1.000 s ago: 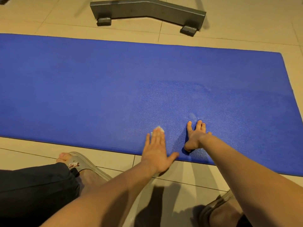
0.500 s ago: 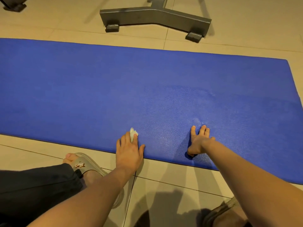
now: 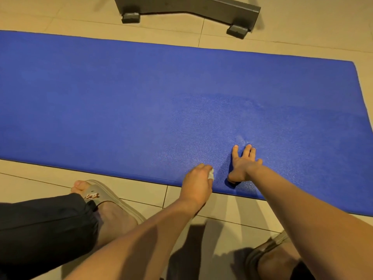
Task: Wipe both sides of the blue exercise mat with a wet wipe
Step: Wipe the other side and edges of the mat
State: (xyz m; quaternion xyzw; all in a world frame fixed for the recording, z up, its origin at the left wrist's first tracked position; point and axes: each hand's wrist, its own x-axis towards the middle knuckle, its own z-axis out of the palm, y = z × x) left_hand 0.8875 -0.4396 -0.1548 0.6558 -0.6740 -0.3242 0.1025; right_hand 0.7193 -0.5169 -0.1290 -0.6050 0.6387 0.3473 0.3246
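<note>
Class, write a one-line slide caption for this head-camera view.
Left hand holds a wet wipe against the blue mat; right hand rests open beside it.

Deep blue mat (image 3: 121,93), finely grained all over, lies across pale beige floor tiles (image 3: 40,178) ruled by thin darker grout lines; a patch towards the mat's near edge shows a paler, speckled sheen. A scrap of white wipe (image 3: 211,175) peeks from my left hand (image 3: 196,182). My trousers (image 3: 40,229) are black and my slippers (image 3: 117,199) a dull greyish beige, the left one carrying a small red-and-white mark (image 3: 91,196) on its strap. Beyond the mat, a metal stand (image 3: 181,7) is flat grey, its feet (image 3: 130,17) a darker grey.
</note>
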